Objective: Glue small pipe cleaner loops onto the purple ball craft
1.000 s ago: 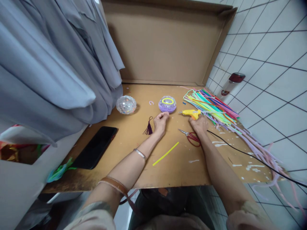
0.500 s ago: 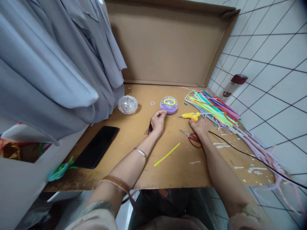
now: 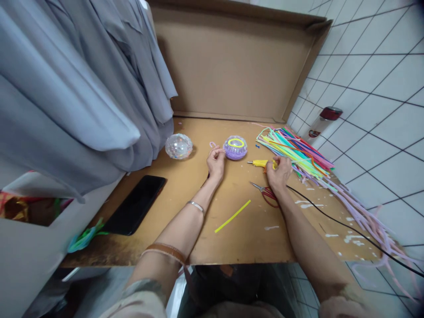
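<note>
My left hand (image 3: 216, 163) is closed in a pinch just left of a clear ridged bowl-shaped piece (image 3: 235, 153) wrapped in purple strands, a yellow ring (image 3: 236, 142) on its top. Whether anything sits between those fingertips I cannot make out. A small pink loop (image 3: 212, 144) lies just beyond them. My right hand (image 3: 280, 171) is closed over the back of a yellow glue gun (image 3: 260, 163), whose nozzle points left. Red-handled scissors (image 3: 269, 194) lie by the right wrist. Nearer the front edge is a yellow strip (image 3: 232, 216). A dark tassel is mostly hidden behind the left wrist.
A clear faceted bowl (image 3: 179, 146) and a black phone (image 3: 135, 205) stand to the left. Many colored strips (image 3: 294, 150) are heaped at right, beside the glue gun's black cord (image 3: 324, 209). A cardboard panel (image 3: 232, 66) closes off the back, and grey cloth (image 3: 99, 88) hangs left.
My left hand has shifted slightly left and away from me, toward the pink loop. My right hand has risen over the back of the glue gun, which now lies turned a little differently.
</note>
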{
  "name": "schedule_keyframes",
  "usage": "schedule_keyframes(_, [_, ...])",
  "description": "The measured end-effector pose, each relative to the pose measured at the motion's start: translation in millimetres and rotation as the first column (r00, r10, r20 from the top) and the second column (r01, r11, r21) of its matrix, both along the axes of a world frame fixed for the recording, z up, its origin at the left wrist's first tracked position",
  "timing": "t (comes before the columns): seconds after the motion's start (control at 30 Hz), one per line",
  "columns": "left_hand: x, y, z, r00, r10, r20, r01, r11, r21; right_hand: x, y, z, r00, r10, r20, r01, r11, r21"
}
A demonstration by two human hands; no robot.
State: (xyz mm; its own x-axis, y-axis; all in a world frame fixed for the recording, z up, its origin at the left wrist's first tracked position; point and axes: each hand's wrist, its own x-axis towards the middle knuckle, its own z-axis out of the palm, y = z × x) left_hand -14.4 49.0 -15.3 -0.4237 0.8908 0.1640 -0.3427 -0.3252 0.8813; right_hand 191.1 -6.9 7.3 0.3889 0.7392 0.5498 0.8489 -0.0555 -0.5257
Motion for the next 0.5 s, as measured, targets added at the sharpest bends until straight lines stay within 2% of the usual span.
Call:
schedule_keyframes(0.17, [1.8,-6.0,3.0,0.994,0.097,-0.055,-0.096,0.995,0.026,-15.9,7.9,15.9,0.984,0.174,-0.046,-0.168,0.979,0.114])
schedule_keyframes(0.23, [7.3,-14.6,7.2,0.995,0.053,-0.088,-0.052,0.999,0.015,-24.5,17.8,27.2,0.958,0.273,-0.088,-0.258,0.955,0.147])
schedule_keyframes(0.33, [20.2,-28.4,11.8,0.996,-0.073,-0.060,0.073,0.997,-0.001,-36.8,38.9,42.7,0.882,0.415,-0.225,-0.378,0.906,0.193])
schedule_keyframes(0.43, [30.1,-33.9,10.3,0.987,-0.159,-0.031,0.158,0.987,-0.034,-46.7,59.8,51.5,0.804,0.496,-0.327,-0.454,0.868,0.200])
schedule_keyframes(0.5, [30.5,-30.4,6.4,0.987,-0.160,-0.009,0.159,0.986,-0.048,-52.3,70.3,53.2,0.769,0.531,-0.357,-0.495,0.847,0.194])
